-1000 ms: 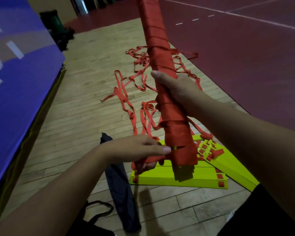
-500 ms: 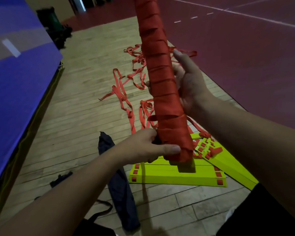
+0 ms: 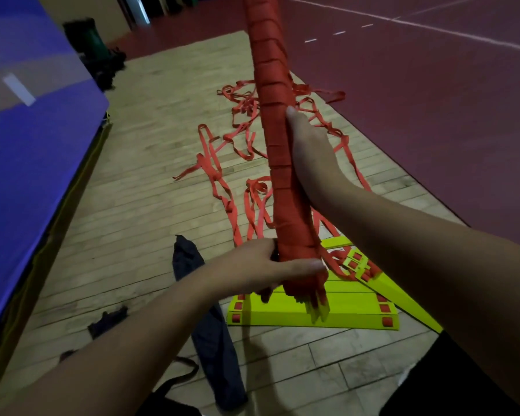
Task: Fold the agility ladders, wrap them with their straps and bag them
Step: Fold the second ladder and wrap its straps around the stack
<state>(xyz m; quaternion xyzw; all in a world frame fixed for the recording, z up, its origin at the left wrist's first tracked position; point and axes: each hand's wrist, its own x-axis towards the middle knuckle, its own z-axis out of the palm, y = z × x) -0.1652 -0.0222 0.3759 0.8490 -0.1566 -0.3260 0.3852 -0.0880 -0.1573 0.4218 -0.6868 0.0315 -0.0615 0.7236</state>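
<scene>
Gripping the lower end of the wrapped ladder [image 3: 278,163], the left hand [image 3: 264,265] sits just below the centre of the frame, its thumb laid across the near face of the red strap winding and its fingers curled round underneath. The bundle stands nearly upright, tilted slightly left, running from that hand to the top edge of the frame. Yellow-green rung ends stick out of its bottom just below the thumb.

The right hand [image 3: 309,154] clasps the bundle at mid height from the right side, thumb pointing up the winding; its fingers go behind and are hidden.

On the wooden floor [image 3: 132,190] behind the bundle, loose red straps [image 3: 243,139] lie tangled across the middle of the frame. A flat stack of yellow-green rungs [image 3: 357,318] lies on the floor at lower centre, with a second stack [image 3: 403,301] angled against its right end. A dark bag [image 3: 213,334] lies limp on the floor just left of the flat stack. A blue mat [image 3: 27,145] fills the left side, and a red court surface [image 3: 433,115] the upper right.
</scene>
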